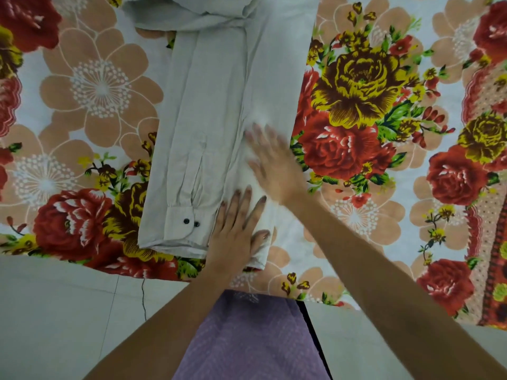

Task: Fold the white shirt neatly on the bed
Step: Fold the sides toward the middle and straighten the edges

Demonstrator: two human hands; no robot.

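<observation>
I see the white cotton shirt [219, 105] lying on the bed's floral sheet of red, yellow and peach blooms [356, 105], folded lengthwise into a long narrow panel running away from me. A sleeve lies down its left side, the cuff with two dark buttons [182, 222] near the bottom hem. My left hand [236, 231] rests flat on the hem, its grip open, fingers spread and holding nothing. My right hand [271, 163], blurred, lies palm-down just above it on the shirt's right half, grip also open. Purple fabric [247, 338] covers my lap, beside pale floor tiles [55, 311].
</observation>
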